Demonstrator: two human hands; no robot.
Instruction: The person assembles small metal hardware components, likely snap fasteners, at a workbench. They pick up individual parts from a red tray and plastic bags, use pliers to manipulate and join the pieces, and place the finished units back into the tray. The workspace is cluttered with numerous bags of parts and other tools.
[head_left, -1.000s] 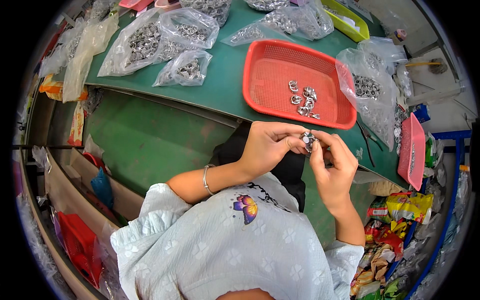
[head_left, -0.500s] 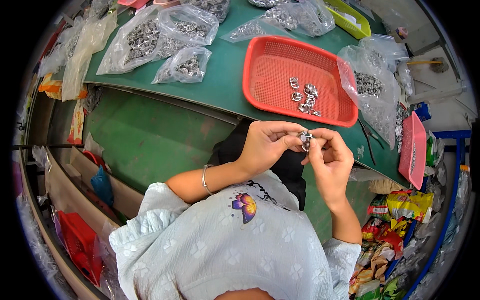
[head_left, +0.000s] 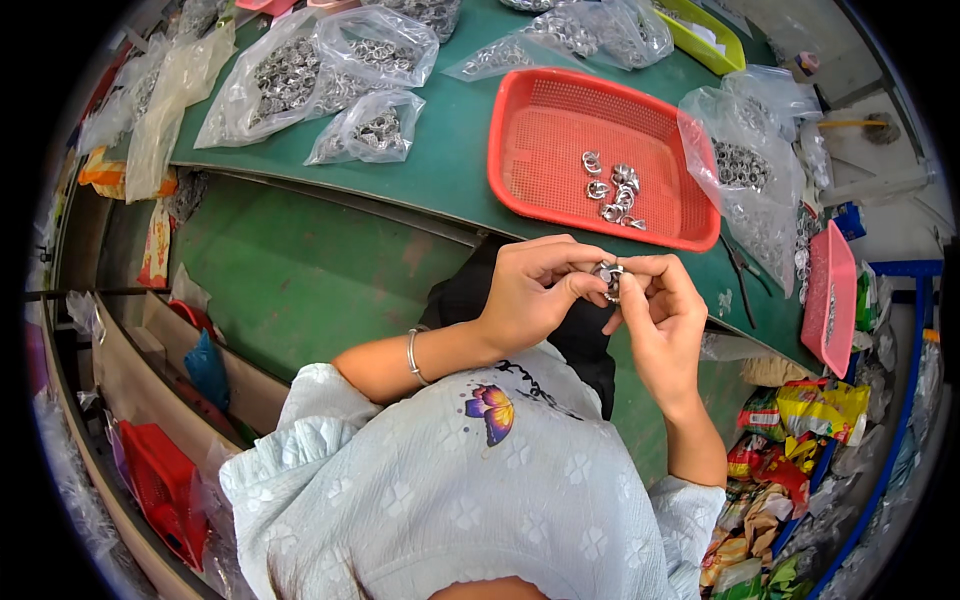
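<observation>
Between the fingertips of both hands is a small shiny metal ring-shaped part [head_left: 608, 279], held just off the table's front edge. My left hand [head_left: 535, 293] pinches it from the left with thumb and forefinger. From the right, my right hand [head_left: 660, 305] grips the same part, its other fingers curled in. The fingers hide much of its shape. Just beyond the hands stands a red plastic basket [head_left: 535, 140], with several similar silver metal parts [head_left: 622, 190] lying on its mesh floor.
Clear bags of metal parts [head_left: 290, 80] lie on the green table [head_left: 450, 150]. Black-handled pliers [head_left: 741, 278] rest right of the basket, near another filled bag [head_left: 740, 170] and a pink basket [head_left: 828, 300]. A yellow-green tray [head_left: 710, 45] stands at the back. Colourful packets [head_left: 800, 420] sit lower right.
Both hands stay closed on the metal part, with only a slight shift of the fingers around it. The basket and table appear marginally shifted in the picture.
</observation>
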